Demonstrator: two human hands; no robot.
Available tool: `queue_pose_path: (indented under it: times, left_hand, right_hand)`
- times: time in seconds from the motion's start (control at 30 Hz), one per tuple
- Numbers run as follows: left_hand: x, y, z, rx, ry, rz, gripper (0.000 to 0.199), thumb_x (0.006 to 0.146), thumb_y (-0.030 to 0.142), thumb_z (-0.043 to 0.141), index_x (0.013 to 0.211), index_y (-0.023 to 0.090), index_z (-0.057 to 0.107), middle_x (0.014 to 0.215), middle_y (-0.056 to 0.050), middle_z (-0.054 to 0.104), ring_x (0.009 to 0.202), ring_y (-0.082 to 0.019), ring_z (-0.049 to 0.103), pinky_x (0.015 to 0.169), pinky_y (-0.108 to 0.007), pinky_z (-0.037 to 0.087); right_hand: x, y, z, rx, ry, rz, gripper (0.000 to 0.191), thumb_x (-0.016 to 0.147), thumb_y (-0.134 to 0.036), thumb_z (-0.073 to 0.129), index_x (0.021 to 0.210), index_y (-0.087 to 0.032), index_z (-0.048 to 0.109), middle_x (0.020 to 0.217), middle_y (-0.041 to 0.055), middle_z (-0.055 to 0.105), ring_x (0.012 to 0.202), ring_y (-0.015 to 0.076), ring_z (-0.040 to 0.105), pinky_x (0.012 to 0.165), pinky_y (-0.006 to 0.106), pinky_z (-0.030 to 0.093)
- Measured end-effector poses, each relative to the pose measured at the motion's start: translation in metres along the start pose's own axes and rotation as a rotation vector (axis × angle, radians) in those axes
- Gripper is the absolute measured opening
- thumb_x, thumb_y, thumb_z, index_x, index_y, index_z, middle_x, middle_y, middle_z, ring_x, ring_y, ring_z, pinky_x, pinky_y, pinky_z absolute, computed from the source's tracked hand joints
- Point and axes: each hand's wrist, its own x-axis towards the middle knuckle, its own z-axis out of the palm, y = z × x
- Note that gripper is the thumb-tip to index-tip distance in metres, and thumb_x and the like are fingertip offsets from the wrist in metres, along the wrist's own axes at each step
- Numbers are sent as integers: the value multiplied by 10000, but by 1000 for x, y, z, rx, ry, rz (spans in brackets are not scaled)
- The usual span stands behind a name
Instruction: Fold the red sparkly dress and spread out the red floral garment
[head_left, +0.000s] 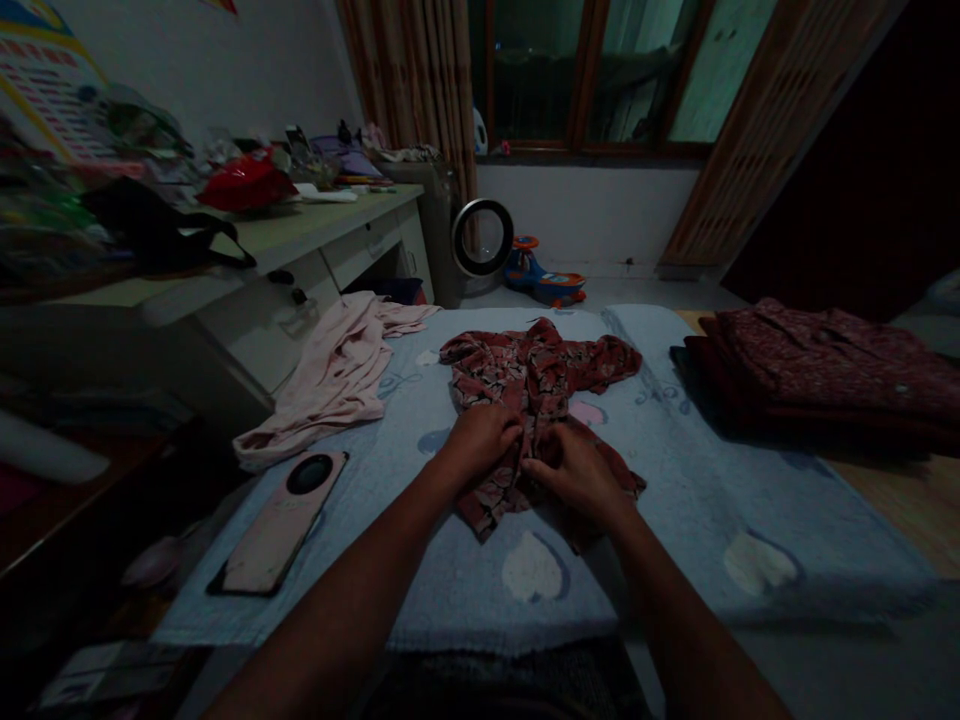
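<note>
A red and dark patterned garment (551,365) lies spread and rumpled on the light blue cloth (675,520), its sleeves out to both sides. My left hand (486,440) is closed on the garment's front, fingers pinched at the middle. Close by on the right, my right hand (574,468) has its thumb and fingers bent around an edge of the same fabric. The hem hangs in folds below both hands. A pale pink garment (337,365) lies crumpled at the cloth's left edge, with a phone (274,530) in front of it.
Folded dark red clothes (832,370) are stacked at the right. A cluttered desk (360,215) stands at the left. Behind the table are an open round appliance door (483,238) and a blue and orange ride-on toy (544,278). The cloth's front edge is near my body.
</note>
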Motion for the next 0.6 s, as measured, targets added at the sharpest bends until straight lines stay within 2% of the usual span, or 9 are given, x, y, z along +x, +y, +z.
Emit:
queue_pose_path:
  times: [0.1,0.23,0.3,0.5,0.6]
  left_hand:
    - [9,1,-2,9,-3,21,195,860,274,576,890,215,759,898,-81,741,894,-253,662,843,-338,470]
    - [20,-3,-3,52,-27,37,179,833,274,601,907,218,754,878,-80,742,858,-263,668,799,-336,471]
    - [24,-8,-4,50,-46,47,182,817,256,606,922,221,749,886,-72,743,864,-258,668,792,-325,471]
    - [27,-33,-12,22,-143,-33,189,757,170,604,863,225,751,875,-61,747,852,-233,663,783,-287,475]
    - [29,-35,-20,33,-111,-87,172,762,156,605,820,228,749,861,-62,744,884,-248,664,823,-306,477]
  right_hand:
    - [10,-1,4,-27,10,-4,296,762,-428,717,872,-226,530,805,18,638,728,181,563,630,278,333]
    - [28,-1,5,8,-31,-20,65,761,-199,593,809,-211,551,785,18,636,725,170,561,636,270,340]
    - [36,1,3,114,-83,-45,98,717,-140,534,783,-205,566,788,15,636,733,165,568,635,260,357]
    - [45,18,3,497,-360,26,147,662,-228,514,797,-217,571,628,-52,535,539,118,456,512,227,324]
    - [45,25,4,620,-427,45,161,652,-271,555,805,-222,555,621,-68,505,528,102,433,489,209,296]
